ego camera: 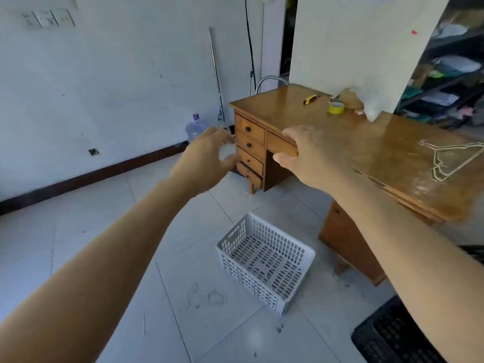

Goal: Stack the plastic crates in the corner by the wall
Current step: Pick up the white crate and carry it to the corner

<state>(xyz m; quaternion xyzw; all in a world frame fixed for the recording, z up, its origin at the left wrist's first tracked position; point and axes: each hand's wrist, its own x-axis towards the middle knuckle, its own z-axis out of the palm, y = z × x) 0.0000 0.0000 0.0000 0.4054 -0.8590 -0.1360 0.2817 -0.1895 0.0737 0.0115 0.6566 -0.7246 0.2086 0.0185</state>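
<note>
A white perforated plastic crate sits empty on the tiled floor beside the wooden desk. A black plastic crate shows partly at the bottom right, half hidden by my right forearm. My left hand and my right hand are stretched forward at chest height, well above the white crate. Both hands hold nothing, with fingers apart and curled a little.
A wooden desk with drawers fills the right side; on it lie a yellow tape roll, a utility knife and wire hangers. A water jug and a pole lean by the white wall. Shelving stands far right.
</note>
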